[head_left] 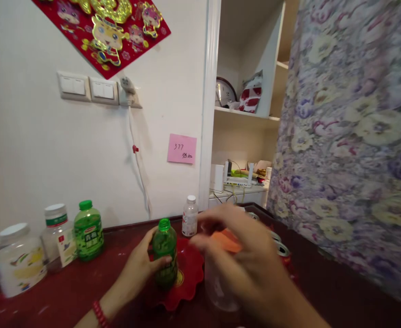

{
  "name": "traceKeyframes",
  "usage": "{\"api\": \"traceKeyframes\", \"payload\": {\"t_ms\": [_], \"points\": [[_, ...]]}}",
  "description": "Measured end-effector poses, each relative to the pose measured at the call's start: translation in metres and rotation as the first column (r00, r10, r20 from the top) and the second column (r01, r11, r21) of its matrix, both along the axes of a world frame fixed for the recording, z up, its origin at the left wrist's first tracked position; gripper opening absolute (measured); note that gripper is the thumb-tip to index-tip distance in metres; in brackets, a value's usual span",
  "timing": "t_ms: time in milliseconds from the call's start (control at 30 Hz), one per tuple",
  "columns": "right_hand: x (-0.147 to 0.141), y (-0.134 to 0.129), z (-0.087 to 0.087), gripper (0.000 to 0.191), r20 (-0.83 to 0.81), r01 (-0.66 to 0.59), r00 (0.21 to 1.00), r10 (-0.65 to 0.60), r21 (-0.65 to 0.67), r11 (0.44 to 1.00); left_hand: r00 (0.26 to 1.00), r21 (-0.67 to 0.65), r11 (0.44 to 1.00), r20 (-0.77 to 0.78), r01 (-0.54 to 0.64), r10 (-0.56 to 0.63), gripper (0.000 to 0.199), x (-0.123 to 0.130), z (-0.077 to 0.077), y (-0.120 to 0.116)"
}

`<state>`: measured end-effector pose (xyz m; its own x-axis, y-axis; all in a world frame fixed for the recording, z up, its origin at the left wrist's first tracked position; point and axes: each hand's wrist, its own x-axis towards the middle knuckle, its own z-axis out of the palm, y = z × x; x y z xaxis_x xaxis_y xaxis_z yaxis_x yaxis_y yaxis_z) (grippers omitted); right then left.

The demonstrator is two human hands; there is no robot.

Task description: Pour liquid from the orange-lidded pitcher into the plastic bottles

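Q. What is grasped?
A. One translucent green plastic bottle (164, 243), long axis upright, is enclosed by the left hand (140, 262), over one red scalloped dish (194, 271). Rightward, apart, the right hand (250, 255) is blurred; whether anything is pinched cannot be told.

Q. What is counted beyond?
A. One small white-capped bottle (190, 216), one green-capped bottle (88, 234), two white-lidded plastic jars (19, 264).

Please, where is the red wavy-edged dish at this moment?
In the head view, the red dish is low, just left of middle, partly hidden by the green bottle in the left hand.
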<state>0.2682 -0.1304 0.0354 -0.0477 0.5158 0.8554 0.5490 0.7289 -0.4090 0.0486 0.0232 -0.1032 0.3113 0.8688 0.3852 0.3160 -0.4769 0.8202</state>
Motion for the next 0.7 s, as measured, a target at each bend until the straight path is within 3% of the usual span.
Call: {"api": "traceKeyframes", "payload": {"t_ms": [67, 100, 200, 300, 400, 533, 700], "points": [[0.043, 0.005, -0.008, 0.014, -0.074, 0.23, 0.971, -0.227, 0.025, 0.973, 0.999, -0.031, 1.0, 0.041, 0.001, 0.001, 0.079, 0.002, 0.003, -0.005], [0.063, 0.008, -0.017, 0.017, -0.112, 0.302, 0.946, -0.303, -0.027, 0.953, 0.998, -0.045, 0.999, 0.06, -0.005, 0.007, 0.079, 0.003, 0.004, -0.007], [0.109, 0.018, -0.056, 0.036, -0.178, 0.363, 0.887, -0.427, -0.304, 0.881, 0.997, -0.041, 0.999, 0.072, -0.013, 0.016, 0.08, 0.003, 0.003, -0.009], [0.128, 0.023, -0.095, 0.047, -0.221, 0.237, 0.898, -0.381, -0.487, 0.841, 0.997, -0.045, 0.999, 0.076, 0.026, -0.022, 0.081, 0.001, -0.001, -0.006], [0.125, 0.025, -0.123, 0.043, -0.399, 0.015, 0.879, -0.261, -0.524, 0.852, 0.996, -0.056, 0.997, 0.084, 0.048, -0.043, 0.084, 0.002, -0.003, -0.005], [0.113, 0.031, -0.148, 0.049, -0.699, -0.282, 0.699, -0.151, -0.463, 0.841, 0.998, -0.036, 0.999, 0.056, 0.022, -0.019, 0.085, 0.004, -0.001, -0.009], [0.101, 0.04, -0.154, 0.056, -0.879, -0.309, 0.426, -0.214, -0.363, 0.879, 0.996, -0.033, 0.999, 0.079, 0.035, -0.033, 0.082, 0.006, -0.001, -0.011]]}}
